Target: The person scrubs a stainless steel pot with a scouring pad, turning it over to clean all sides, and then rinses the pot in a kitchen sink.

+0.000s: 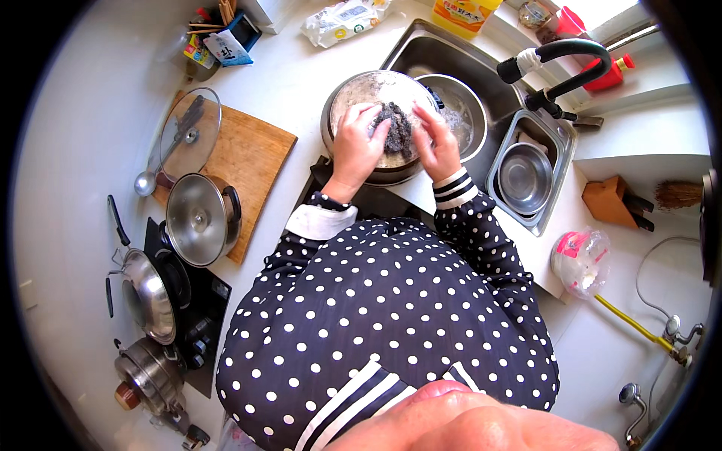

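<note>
Straight in front of me, a round pan with a whitish, stained surface sits at the counter's edge, partly over the sink. A dark, frayed scouring pad lies on that surface between my two hands. My left hand is at the pad's left side, fingers apart and the tips close to it. Whether they grip it is unclear. On the pad's right, my right hand has its fingers spread and bent above the surface. Behind the pan, a metal basin with suds stands in the sink.
A black faucet arches over the steel sink. A smaller sink holds a metal bowl. To the left, a wooden cutting board carries a glass lid and a steel pot. A wok rests by the stove.
</note>
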Motion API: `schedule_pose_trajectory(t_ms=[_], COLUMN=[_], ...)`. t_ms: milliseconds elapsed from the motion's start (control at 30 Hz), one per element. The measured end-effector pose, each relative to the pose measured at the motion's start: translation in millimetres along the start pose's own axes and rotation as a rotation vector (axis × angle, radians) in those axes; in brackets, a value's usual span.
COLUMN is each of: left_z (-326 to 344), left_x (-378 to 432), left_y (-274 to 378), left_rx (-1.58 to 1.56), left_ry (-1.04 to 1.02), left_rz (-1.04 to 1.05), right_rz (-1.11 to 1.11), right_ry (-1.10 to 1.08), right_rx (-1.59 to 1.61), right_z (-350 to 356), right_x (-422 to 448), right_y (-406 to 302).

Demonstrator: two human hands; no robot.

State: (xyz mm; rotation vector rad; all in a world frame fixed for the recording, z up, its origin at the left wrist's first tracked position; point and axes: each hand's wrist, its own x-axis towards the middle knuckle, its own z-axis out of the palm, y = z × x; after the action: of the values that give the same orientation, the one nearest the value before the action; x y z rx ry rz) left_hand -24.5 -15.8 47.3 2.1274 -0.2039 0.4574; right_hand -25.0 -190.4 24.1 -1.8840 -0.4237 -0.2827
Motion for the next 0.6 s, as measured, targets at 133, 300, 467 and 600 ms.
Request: schedule_pose_trajectory(t_ms=[133,300,467,600], left_z=[22.7,26.3,6.5,18.2], left_x=[16.8,14.1,33.3,55.1], left_y=[19.7,-4.3,-24.3,-29.3], left_rx=[0.253,0.353,0.542,0.413], left_ry=[-0.122,-0.216,-0.131,-0.152], left_rz=[0.001,0.122,0.153,0.255], right_rz=[-0.116,-0.247,-0.159,-0.151], right_ry=[0.090,0.039,-0.010,-0.001], right_rx=[-0.247,-0.590,-0.596,-0.550], right_z=[-2.4,20.7,23.7,16.8], right_x=[22.9,17.6,14.4,18.3], right_y=[29.1,51.2,50.1,42.7])
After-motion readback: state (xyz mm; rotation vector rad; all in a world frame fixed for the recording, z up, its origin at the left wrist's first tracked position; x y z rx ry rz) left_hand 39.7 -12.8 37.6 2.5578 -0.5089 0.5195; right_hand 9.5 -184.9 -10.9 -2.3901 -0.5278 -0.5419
